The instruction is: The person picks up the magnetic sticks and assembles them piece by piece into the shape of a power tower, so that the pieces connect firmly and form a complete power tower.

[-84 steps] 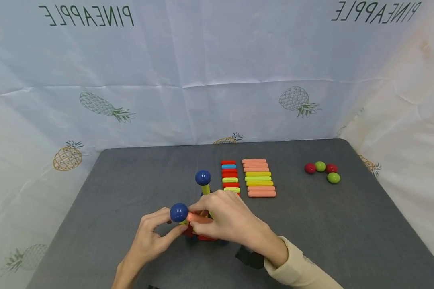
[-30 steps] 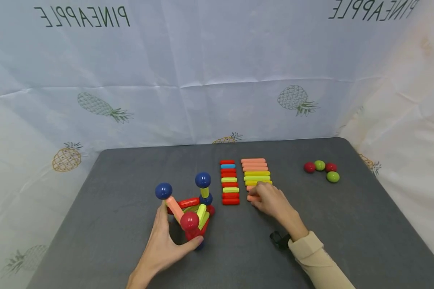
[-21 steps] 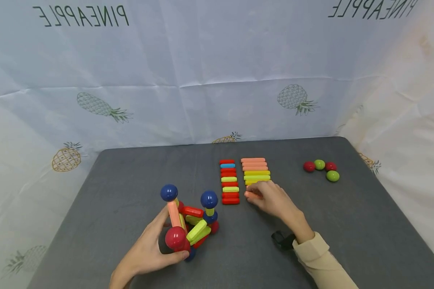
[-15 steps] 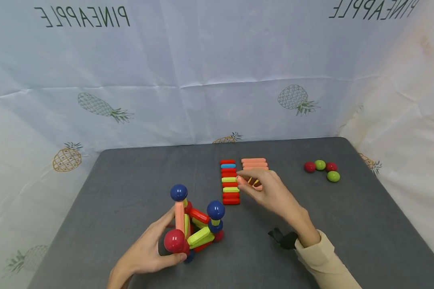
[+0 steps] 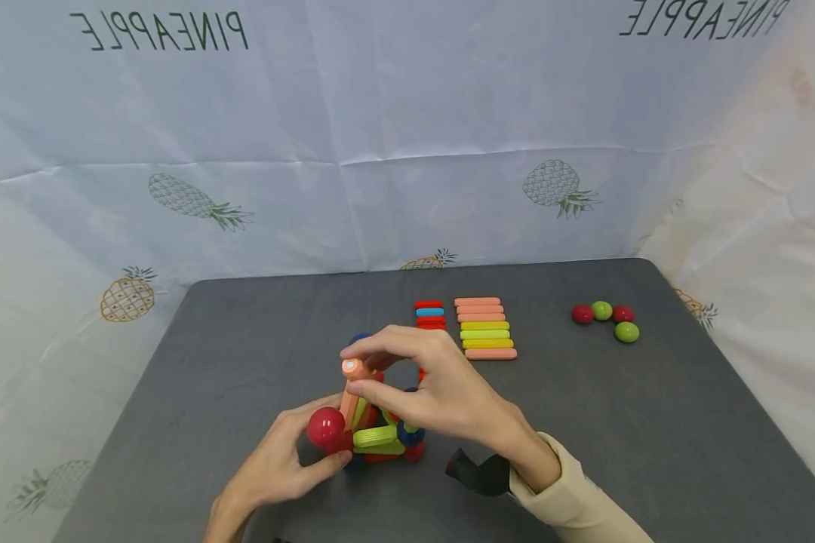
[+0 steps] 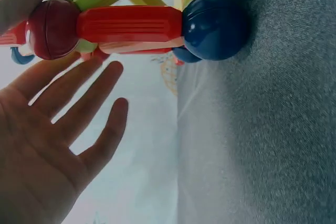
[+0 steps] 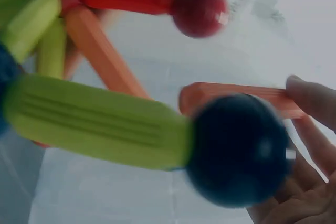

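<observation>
Pineapple-printed cloth point(image 5: 394, 211) is hanging behind a dark grey table point(image 5: 258, 339). Left hand point(image 5: 278, 461): grip spread wide, holding one corner of a ball-and-rod frame point(image 5: 375, 437) between thumb and fingers. Right hand point(image 5: 441, 381): grip narrow, pinching one salmon rod point(image 5: 355, 369) over the frame; whether they are touching, cannot tell. Lying beyond: salmon-and-yellow rods point(image 5: 485, 335); partly hidden red-and-blue rods point(image 5: 430, 311); rightward, two red balls point(image 5: 583, 314), two green balls point(image 5: 627, 332).
</observation>
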Action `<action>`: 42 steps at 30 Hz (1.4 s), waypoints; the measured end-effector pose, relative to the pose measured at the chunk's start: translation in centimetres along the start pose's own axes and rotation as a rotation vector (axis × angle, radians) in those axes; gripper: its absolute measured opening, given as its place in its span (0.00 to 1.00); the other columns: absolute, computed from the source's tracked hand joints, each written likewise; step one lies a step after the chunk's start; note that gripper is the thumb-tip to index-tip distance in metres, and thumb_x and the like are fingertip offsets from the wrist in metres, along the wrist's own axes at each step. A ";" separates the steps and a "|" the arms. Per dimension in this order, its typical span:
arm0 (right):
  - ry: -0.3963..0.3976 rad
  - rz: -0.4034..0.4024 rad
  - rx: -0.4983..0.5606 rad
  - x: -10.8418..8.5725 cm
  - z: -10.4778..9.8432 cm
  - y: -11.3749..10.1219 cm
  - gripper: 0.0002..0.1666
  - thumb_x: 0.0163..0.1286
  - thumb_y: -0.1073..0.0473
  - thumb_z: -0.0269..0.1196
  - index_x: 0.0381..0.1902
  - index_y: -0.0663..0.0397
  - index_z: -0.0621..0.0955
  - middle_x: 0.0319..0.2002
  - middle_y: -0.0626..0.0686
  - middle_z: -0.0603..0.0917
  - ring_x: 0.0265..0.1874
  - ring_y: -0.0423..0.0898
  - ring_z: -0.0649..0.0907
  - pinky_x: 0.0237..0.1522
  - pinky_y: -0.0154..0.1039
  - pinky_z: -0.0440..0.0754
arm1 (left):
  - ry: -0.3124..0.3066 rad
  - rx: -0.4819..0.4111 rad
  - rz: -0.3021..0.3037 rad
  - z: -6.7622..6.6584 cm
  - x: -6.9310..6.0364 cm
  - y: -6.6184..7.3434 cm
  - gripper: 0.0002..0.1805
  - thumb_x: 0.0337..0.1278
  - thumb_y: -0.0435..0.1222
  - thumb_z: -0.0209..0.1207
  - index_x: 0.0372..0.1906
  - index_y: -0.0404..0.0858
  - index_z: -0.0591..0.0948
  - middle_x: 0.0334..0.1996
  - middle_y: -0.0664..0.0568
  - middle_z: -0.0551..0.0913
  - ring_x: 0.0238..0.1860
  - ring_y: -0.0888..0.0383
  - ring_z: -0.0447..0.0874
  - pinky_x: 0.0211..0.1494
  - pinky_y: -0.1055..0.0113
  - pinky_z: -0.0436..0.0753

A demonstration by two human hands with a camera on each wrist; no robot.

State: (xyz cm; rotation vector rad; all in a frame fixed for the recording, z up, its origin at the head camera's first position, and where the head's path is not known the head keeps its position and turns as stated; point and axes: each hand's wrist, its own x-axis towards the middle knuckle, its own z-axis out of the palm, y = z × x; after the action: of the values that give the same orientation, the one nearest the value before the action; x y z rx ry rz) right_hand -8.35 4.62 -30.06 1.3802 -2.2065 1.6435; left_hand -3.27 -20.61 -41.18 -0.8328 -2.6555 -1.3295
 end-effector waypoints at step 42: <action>-0.254 0.147 -0.472 -1.3 3.5 0.6 0.13 0.62 0.53 0.76 0.45 0.47 0.91 0.32 0.42 0.87 0.24 0.30 0.73 0.22 0.21 0.66 | 0.518 -0.008 0.395 0.5 -0.2 1.1 0.28 0.60 0.46 0.70 0.53 0.26 0.81 0.38 0.50 0.86 0.37 0.65 0.77 0.43 0.75 0.75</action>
State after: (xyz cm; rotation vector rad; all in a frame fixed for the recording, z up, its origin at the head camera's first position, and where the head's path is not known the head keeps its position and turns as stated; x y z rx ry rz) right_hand -6.48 2.68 -32.71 1.3719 -2.6583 0.9156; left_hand -2.49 -19.79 -40.72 -0.8204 -1.9734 -1.2423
